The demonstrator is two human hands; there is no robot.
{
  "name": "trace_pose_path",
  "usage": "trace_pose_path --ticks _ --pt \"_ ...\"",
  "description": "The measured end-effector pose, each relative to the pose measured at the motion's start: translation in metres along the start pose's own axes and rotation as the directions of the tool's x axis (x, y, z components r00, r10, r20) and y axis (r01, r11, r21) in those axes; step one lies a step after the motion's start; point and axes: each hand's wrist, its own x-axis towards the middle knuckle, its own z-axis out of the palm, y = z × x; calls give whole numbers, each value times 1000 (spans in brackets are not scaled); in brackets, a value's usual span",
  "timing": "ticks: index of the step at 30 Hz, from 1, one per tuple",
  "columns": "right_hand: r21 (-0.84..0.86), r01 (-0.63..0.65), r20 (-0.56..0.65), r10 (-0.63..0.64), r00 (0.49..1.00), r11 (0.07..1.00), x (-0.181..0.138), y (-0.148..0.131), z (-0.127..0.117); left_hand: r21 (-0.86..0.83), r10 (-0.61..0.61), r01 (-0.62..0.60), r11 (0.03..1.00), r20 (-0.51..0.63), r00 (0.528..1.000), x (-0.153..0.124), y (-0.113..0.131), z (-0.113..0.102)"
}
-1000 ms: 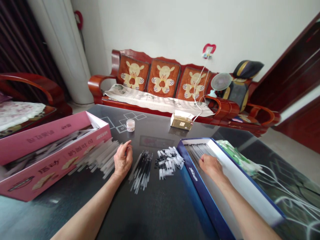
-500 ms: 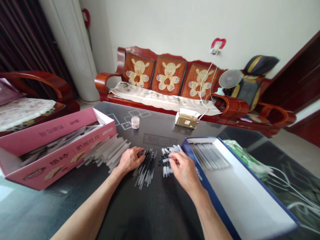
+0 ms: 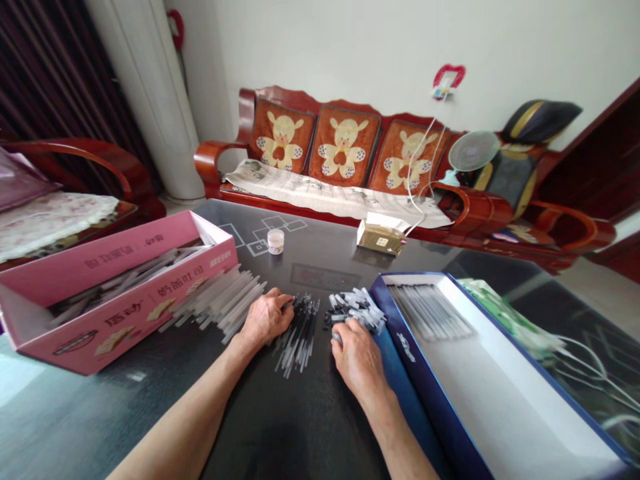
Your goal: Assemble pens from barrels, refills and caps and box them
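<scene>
My left hand (image 3: 270, 317) rests on the table with its fingers curled, against the left side of a bundle of dark-tipped pen refills (image 3: 299, 340). Whatever lies under its fingertips is hidden. A fanned pile of clear pen barrels (image 3: 227, 300) lies just left of that hand. My right hand (image 3: 357, 357) is closed near the table, with a small greyish pen cap (image 3: 337, 338) showing at its fingertips. Right beyond its knuckles is a heap of clear and black pen caps (image 3: 356, 308).
A pink box (image 3: 165, 300) holding pen parts stands at the left. At the right is a blue box (image 3: 470, 380) with a row of pens (image 3: 430, 310) inside. A small jar (image 3: 275, 241), a tissue box (image 3: 381, 237) and a green packet (image 3: 515, 317) are also on the table.
My right hand has drawn back toward me from the cap heap and turned knuckles up, uncovering more caps. My left hand stays at the refills. The view has shifted slightly.
</scene>
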Motion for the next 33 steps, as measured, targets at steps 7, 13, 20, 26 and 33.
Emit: trace_pose_path --ticks 7,13,20,26,33 --pt "-13 -32 17 33 999 999 2 -7 -5 37 15 -16 999 28 999 0 5 -1" --pt "-29 -122 59 123 991 992 3 -10 -4 -25 -22 20 999 -78 997 2 3 2" --pt "84 -116 -25 119 993 990 4 -6 0 -580 -253 62 813 -255 933 11 -7 2" --pt "23 -56 -8 56 998 998 2 0 5 -964 -463 225 140 137 876 16 -1 -5" --pt "165 145 -8 -146 989 975 6 -14 -4 -960 -363 206 -191 264 893 18 1 -7"
